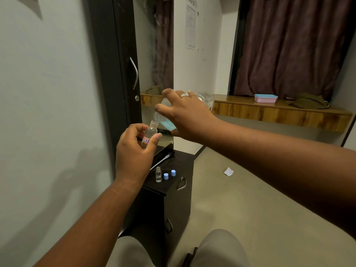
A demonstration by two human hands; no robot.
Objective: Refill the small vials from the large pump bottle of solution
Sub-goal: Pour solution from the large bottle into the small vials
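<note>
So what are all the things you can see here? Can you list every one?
large bottle: 1, clear, tipped over the held vial, in the right hand
held vial: 1, clear with a red and white label, in the left hand
standing vial: 1, clear, uncapped, on the dark cabinet
caps: 2, blue, beside the standing vial
pump tube: 1, white with a dark head, lying on the cabinet
cabinet: 1, dark, below the hands
box: 1, pink with a blue lid, on the wooden shelf
cloth: 1, olive, on the shelf
curtain: 1, dark maroon, behind the shelf
paper scrap: 1, white, on the floor
left hand: 1, grips the vial
right hand: 1, holds the bottle
</note>
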